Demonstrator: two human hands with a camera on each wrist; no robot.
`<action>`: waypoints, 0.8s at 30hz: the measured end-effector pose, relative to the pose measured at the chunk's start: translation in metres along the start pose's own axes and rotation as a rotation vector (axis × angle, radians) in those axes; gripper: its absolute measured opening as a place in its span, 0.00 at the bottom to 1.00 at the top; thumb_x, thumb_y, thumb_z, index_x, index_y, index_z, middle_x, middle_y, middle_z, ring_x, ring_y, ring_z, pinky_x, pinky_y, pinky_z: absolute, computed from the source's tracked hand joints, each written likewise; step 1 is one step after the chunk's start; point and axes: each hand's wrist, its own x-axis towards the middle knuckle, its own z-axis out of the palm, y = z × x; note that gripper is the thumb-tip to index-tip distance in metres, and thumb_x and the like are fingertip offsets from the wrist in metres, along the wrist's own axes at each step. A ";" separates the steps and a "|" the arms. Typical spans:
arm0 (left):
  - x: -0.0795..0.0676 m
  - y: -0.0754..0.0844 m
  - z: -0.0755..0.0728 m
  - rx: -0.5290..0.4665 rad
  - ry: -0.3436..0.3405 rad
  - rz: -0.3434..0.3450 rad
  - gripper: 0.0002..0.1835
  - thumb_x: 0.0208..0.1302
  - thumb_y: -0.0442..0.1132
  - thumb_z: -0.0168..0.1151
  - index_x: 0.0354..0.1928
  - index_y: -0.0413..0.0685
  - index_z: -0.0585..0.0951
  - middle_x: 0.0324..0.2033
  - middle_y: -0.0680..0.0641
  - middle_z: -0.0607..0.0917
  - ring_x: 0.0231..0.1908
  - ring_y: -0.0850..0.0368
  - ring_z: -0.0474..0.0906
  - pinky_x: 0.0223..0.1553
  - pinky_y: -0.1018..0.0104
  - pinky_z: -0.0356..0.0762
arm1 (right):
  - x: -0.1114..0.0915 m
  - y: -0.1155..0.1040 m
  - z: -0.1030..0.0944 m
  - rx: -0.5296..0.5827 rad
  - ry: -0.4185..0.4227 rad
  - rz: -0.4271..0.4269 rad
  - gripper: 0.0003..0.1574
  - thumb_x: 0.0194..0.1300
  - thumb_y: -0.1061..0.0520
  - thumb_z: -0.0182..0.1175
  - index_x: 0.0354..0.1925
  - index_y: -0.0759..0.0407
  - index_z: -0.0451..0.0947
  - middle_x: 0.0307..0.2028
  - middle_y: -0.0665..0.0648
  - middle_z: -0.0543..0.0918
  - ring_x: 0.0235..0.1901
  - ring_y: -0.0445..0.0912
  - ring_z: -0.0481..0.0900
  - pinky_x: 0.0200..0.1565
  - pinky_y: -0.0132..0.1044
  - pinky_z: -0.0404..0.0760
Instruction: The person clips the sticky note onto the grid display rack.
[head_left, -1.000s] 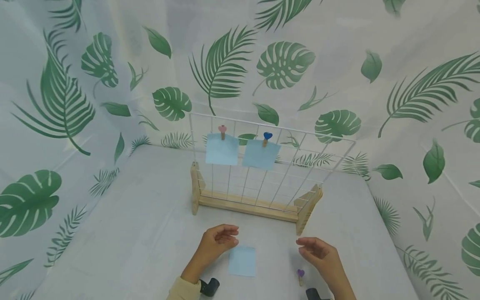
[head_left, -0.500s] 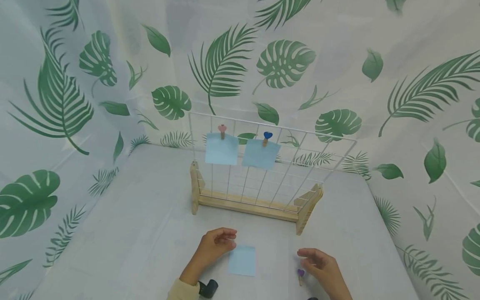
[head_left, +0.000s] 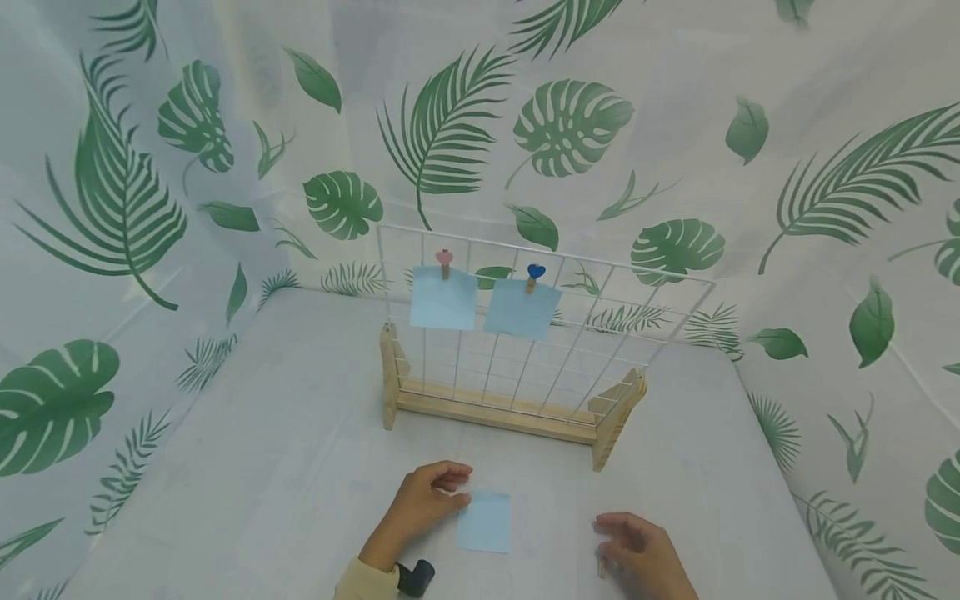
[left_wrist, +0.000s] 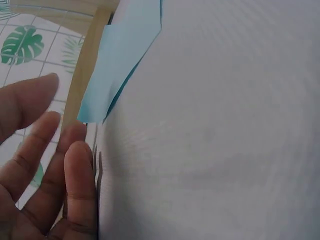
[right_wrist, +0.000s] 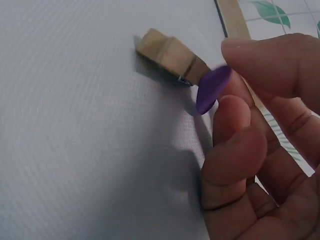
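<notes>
My right hand (head_left: 643, 552) is low over the table at a small wooden clothespin (right_wrist: 172, 56) with a purple heart (right_wrist: 212, 91) on its end. In the right wrist view the thumb tip is right at the heart's edge, with the fingertips spread below it. From the head view, this hand hides most of the clothespin. My left hand (head_left: 427, 504), thumb apart from the loosely bent fingers, is at the upper left corner of a light blue sticky note (head_left: 484, 523). In the left wrist view the note's edge lifts off the white surface, just past the fingertips.
Behind the hands stands a white wire grid (head_left: 585, 333) in a wooden base (head_left: 495, 415). Two blue notes hang on it, one under a pink heart clothespin (head_left: 445, 262), the other under a blue heart clothespin (head_left: 535, 277). A leaf-patterned sheet (head_left: 465, 50) surrounds the table.
My right hand has come down toward the near edge and onto the purple heart clothespin. My left hand has lowered slightly to the blue note's corner. The grid and hanging notes stay put.
</notes>
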 end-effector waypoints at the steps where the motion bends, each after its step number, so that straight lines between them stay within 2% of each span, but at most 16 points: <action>1: 0.000 0.000 0.000 0.015 0.001 0.002 0.19 0.64 0.35 0.77 0.56 0.42 0.88 0.51 0.43 0.91 0.48 0.50 0.85 0.49 0.66 0.86 | 0.000 0.000 0.001 -0.014 0.004 0.014 0.20 0.59 0.71 0.74 0.51 0.67 0.87 0.46 0.58 0.91 0.37 0.45 0.83 0.41 0.32 0.81; 6: 0.000 -0.001 -0.001 0.112 0.021 0.032 0.17 0.61 0.33 0.79 0.52 0.40 0.89 0.44 0.46 0.90 0.40 0.60 0.79 0.42 0.70 0.81 | -0.001 0.003 0.001 -0.080 0.003 0.021 0.22 0.55 0.69 0.77 0.50 0.66 0.88 0.39 0.53 0.88 0.35 0.47 0.78 0.38 0.35 0.77; 11: 0.000 0.003 0.001 0.220 0.051 0.072 0.11 0.57 0.31 0.81 0.41 0.43 0.89 0.32 0.54 0.82 0.31 0.68 0.71 0.33 0.71 0.75 | -0.004 0.008 0.001 -0.137 0.015 0.025 0.18 0.56 0.65 0.79 0.46 0.63 0.88 0.36 0.51 0.86 0.35 0.46 0.80 0.39 0.38 0.79; 17: 0.001 0.004 0.004 0.293 0.063 0.091 0.09 0.55 0.30 0.82 0.33 0.46 0.88 0.26 0.58 0.76 0.27 0.70 0.66 0.31 0.71 0.71 | -0.007 0.011 0.005 -0.187 0.021 0.017 0.10 0.57 0.60 0.81 0.36 0.57 0.89 0.31 0.50 0.82 0.33 0.46 0.78 0.38 0.40 0.78; 20: 0.002 0.004 0.005 0.306 0.061 0.097 0.09 0.55 0.31 0.82 0.32 0.47 0.88 0.25 0.59 0.75 0.27 0.70 0.66 0.31 0.71 0.70 | -0.006 0.013 0.004 -0.192 0.003 0.014 0.10 0.58 0.58 0.80 0.36 0.57 0.88 0.30 0.50 0.81 0.33 0.46 0.78 0.38 0.40 0.77; 24: 0.003 0.003 0.005 0.319 0.064 0.091 0.09 0.56 0.31 0.81 0.30 0.50 0.87 0.24 0.59 0.74 0.27 0.69 0.66 0.32 0.70 0.69 | -0.004 0.015 -0.001 -0.130 -0.055 0.009 0.11 0.63 0.57 0.78 0.38 0.59 0.86 0.29 0.50 0.84 0.32 0.47 0.79 0.37 0.39 0.77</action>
